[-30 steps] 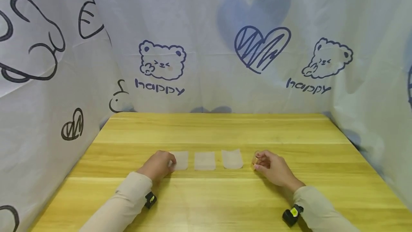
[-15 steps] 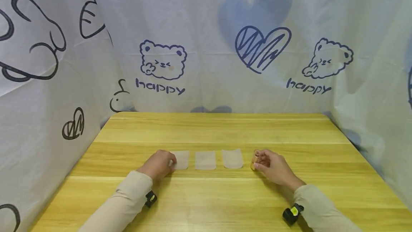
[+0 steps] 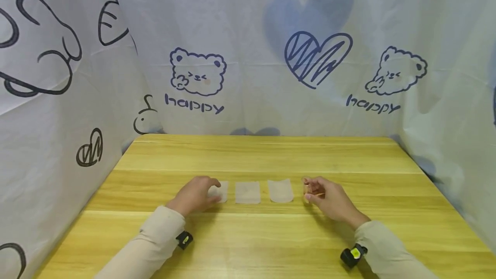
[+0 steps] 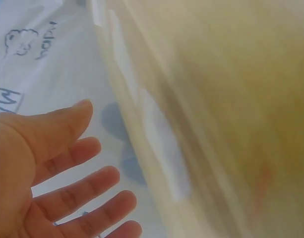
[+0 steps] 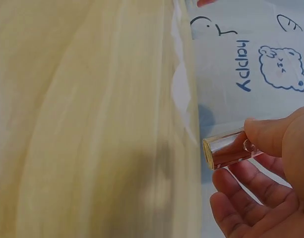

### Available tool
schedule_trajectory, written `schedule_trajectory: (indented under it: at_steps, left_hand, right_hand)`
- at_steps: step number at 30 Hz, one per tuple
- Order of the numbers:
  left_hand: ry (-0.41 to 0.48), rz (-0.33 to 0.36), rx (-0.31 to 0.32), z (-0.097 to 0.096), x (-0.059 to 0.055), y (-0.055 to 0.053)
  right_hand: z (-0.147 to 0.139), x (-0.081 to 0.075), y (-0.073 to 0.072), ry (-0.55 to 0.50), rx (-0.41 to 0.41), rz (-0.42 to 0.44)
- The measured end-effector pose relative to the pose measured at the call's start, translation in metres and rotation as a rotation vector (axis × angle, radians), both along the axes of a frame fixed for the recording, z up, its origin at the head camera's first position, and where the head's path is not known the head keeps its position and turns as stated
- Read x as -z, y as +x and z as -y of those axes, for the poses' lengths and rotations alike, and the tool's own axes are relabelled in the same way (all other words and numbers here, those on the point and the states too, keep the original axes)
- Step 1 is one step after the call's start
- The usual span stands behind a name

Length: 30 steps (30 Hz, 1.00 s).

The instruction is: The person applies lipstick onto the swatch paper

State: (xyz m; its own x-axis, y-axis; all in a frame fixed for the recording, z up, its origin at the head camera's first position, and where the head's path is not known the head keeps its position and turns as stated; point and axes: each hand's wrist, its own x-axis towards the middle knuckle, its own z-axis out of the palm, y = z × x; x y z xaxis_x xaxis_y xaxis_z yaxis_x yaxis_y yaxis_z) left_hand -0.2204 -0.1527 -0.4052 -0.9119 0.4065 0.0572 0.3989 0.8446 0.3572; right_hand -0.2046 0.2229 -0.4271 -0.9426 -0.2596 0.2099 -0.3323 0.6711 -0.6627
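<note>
Three whitish paper squares lie in a row: the left square (image 3: 223, 190), the middle square (image 3: 248, 192) and the right square (image 3: 280, 190). My left hand (image 3: 196, 195) hovers over the left square and partly hides it. Its fingers are spread and relaxed, holding nothing, as the left wrist view confirms. To the right of the row, my right hand (image 3: 333, 199) pinches a small shiny rose-gold tube (image 5: 228, 149) between thumb and fingers. The tube resembles a lipstick, with a clear outer layer; its exact kind cannot be told. It appears upright just above the table.
The wooden table (image 3: 248, 240) extends around the row of squares. A white curtain (image 3: 248, 33) with drawn bears and hearts hangs behind it and at both sides. A small black device (image 3: 184, 239) sits at the left wrist and another device (image 3: 352, 256) at the right.
My left hand has risen slightly from the left square, and its fingers have opened out. My right hand still holds the tube, now slightly higher.
</note>
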Motion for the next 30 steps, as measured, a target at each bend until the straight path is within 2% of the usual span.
schedule_trajectory:
  at_steps: [8, 12, 18, 30]
  left_hand:
    - [0.043, -0.043, 0.052, -0.014, -0.016, 0.014]
    - [0.047, -0.073, 0.088, -0.02, -0.021, 0.019]
    - [0.048, -0.083, 0.116, -0.029, -0.029, 0.025]
    - [0.073, -0.124, 0.193, -0.042, -0.03, 0.029]
  right_hand:
    - [0.009, -0.012, 0.005, 0.012, -0.061, -0.027]
    - [0.015, -0.016, 0.008, 0.003, -0.102, -0.042]
    - [0.023, -0.024, 0.012, 0.001, -0.143, -0.042]
    - [0.034, -0.03, 0.015, 0.076, -0.225, -0.154]
